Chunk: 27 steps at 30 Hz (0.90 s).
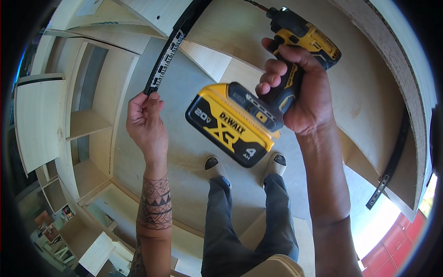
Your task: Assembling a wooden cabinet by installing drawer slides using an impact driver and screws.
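Note:
My left hand (147, 121) pinches the near end of a drawer slide (169, 56) between thumb and fingers. The slide is black with a pale, slotted metal strip, and it runs up and away along the edge of a wooden panel. My right hand (314, 94) is wrapped round the grip of a yellow and black cordless impact driver (307, 34). A long bit (256, 5) in its nose points to the upper left, apart from the slide. The driver's large battery pack (230, 128) hangs toward me.
Light wooden cabinet frames (99, 97) with shelves stand on the left. A curved-looking plywood panel (369, 87) rises on the right, with another drawer slide (385, 177) on it. My shoes (275, 165) stand on the grey floor (184, 184). Something red (392, 249) shows at lower right.

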{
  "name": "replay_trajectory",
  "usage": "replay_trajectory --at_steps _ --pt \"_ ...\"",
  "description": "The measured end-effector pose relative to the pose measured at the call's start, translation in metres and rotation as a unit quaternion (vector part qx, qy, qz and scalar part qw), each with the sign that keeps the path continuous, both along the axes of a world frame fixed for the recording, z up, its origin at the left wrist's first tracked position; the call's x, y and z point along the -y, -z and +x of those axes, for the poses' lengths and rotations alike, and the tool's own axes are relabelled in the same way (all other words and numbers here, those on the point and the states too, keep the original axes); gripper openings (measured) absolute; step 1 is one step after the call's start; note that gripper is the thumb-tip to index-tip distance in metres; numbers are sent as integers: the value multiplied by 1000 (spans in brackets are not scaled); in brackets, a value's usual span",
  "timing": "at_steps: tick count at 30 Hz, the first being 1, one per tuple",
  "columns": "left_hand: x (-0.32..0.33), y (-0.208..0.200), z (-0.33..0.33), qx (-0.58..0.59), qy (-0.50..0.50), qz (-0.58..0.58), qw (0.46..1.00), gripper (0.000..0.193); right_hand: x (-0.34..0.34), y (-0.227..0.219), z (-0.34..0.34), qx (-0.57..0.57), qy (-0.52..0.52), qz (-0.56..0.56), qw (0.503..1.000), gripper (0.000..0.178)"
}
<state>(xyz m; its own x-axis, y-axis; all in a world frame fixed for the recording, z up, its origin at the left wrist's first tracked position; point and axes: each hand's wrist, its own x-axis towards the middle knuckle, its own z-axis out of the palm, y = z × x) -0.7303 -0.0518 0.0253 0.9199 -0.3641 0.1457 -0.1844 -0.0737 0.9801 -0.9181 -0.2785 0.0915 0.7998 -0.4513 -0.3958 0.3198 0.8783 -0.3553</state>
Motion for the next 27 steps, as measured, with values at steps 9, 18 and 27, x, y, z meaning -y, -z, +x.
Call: replay_trajectory --at_steps 9,18,27 --pt "-37 8 -36 -24 -15 38 999 32 64 17 41 69 -38 3 997 32" --pt "-210 84 -225 -293 111 285 906 36 69 11 64 78 -71 108 989 22" --pt "-231 101 -283 -211 269 420 841 34 69 16 64 53 -58 63 995 26"
